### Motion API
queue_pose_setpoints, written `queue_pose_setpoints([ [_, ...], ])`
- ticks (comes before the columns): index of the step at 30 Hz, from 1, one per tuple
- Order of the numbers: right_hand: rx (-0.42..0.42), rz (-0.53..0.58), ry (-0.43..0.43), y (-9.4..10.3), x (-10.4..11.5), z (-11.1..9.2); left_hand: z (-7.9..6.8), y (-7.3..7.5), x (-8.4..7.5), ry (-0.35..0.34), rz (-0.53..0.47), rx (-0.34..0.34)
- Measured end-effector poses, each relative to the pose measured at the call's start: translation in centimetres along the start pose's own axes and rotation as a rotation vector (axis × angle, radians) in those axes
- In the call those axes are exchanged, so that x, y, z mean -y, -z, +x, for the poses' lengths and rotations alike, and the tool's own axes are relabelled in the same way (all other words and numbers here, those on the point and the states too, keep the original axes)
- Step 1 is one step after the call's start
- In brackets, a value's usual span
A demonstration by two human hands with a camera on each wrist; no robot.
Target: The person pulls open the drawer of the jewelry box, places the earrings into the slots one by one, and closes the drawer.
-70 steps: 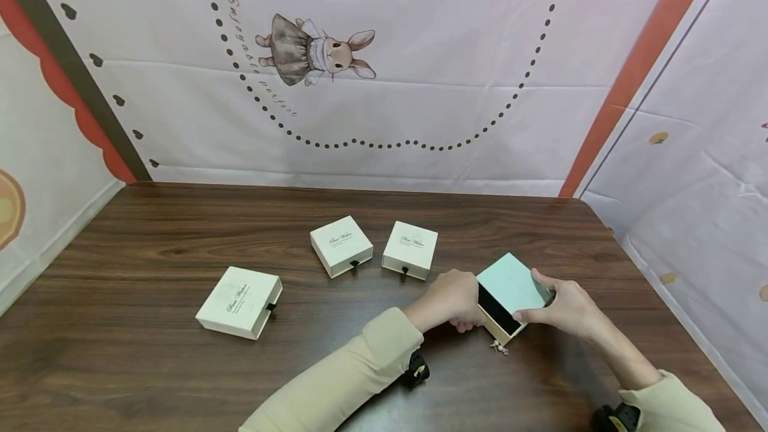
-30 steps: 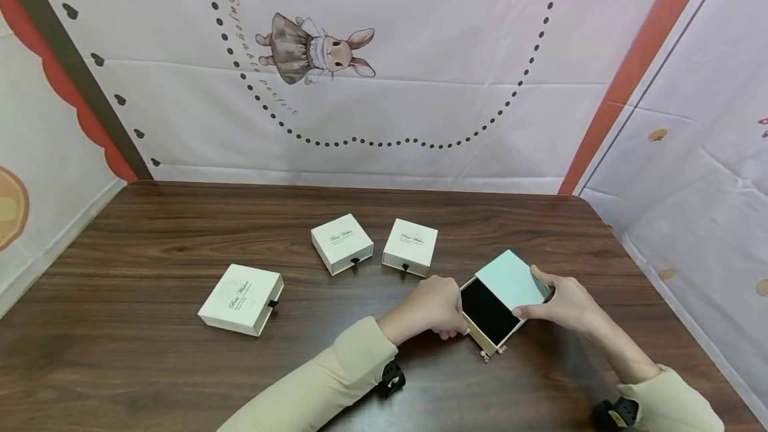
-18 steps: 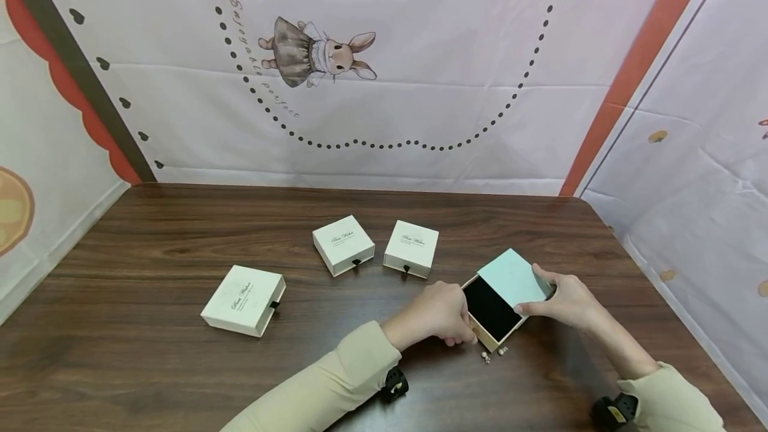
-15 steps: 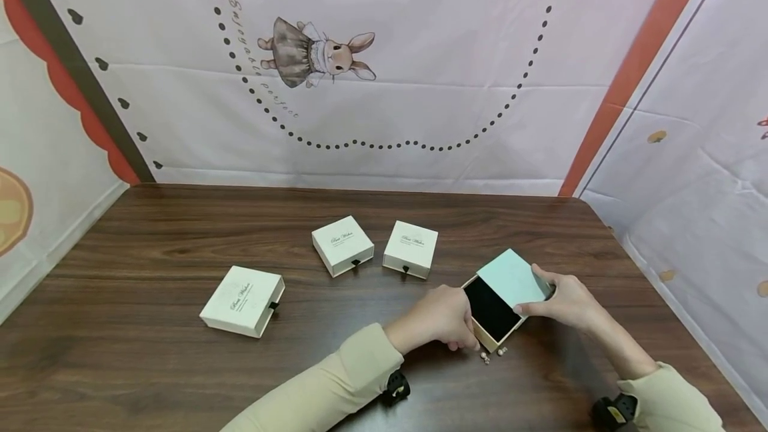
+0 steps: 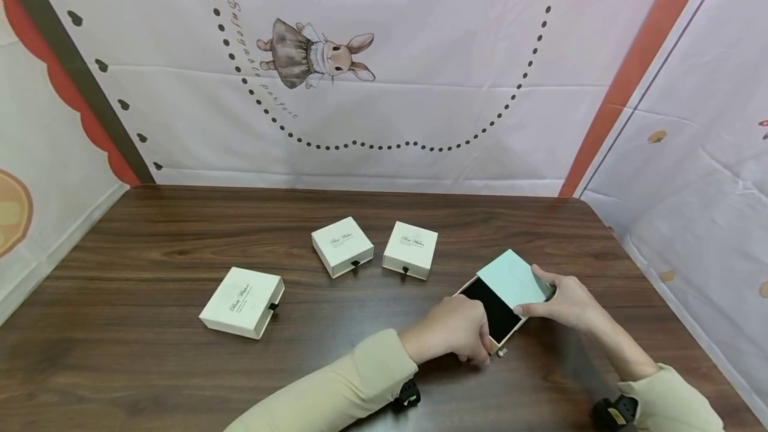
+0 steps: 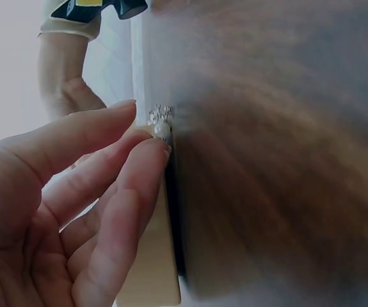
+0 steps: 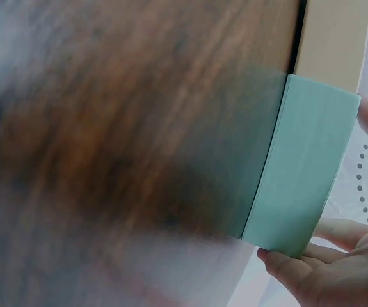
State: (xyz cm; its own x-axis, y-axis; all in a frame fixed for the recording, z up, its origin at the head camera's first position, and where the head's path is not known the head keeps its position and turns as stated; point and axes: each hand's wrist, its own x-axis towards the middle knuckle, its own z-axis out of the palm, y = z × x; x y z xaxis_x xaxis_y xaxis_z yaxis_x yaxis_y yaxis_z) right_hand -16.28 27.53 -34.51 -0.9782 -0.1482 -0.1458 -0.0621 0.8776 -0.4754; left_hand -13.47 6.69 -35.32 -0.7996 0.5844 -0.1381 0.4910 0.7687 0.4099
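Note:
A mint-green drawer box (image 5: 515, 277) sits at the table's right, its cream drawer (image 7: 331, 45) pulled partway out and showing a black lining (image 5: 492, 309). My right hand (image 5: 567, 305) grips the green sleeve, thumb on one side and fingers on the other. At the drawer's front corner my left hand (image 5: 459, 329) reaches down, its thumb and bent fingers apart. In the left wrist view a small pearl-and-silver piece, seemingly an earring (image 6: 162, 128), lies right at those fingertips. A small pearl piece (image 5: 502, 352) shows beside the drawer in the head view; the left hand hides the spot next to it.
Three white lettered drawer boxes with black pull tabs stand on the brown wooden table (image 5: 336, 379): one at the left (image 5: 241, 302), one at the back middle (image 5: 342, 247) and one (image 5: 411, 249) to its right. Printed cloth walls surround the table.
The drawer was pulled out of the green sleeve towards my left hand. That hand then left the drawer and moved to its front corner by the pearl pieces. My right hand stays on the sleeve.

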Motion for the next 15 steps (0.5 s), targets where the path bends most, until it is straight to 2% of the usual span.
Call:
queue_pose_setpoints([
  [9,-0.008,0.01,0.019,-0.06,-0.11,0.07,0.24,-0.23,-0.79,0.002,0.16,-0.01],
  [15,-0.004,0.008,0.016,0.03,-0.15,-0.01,0.23,-0.32,-1.06,0.001,0.192,-0.019],
])
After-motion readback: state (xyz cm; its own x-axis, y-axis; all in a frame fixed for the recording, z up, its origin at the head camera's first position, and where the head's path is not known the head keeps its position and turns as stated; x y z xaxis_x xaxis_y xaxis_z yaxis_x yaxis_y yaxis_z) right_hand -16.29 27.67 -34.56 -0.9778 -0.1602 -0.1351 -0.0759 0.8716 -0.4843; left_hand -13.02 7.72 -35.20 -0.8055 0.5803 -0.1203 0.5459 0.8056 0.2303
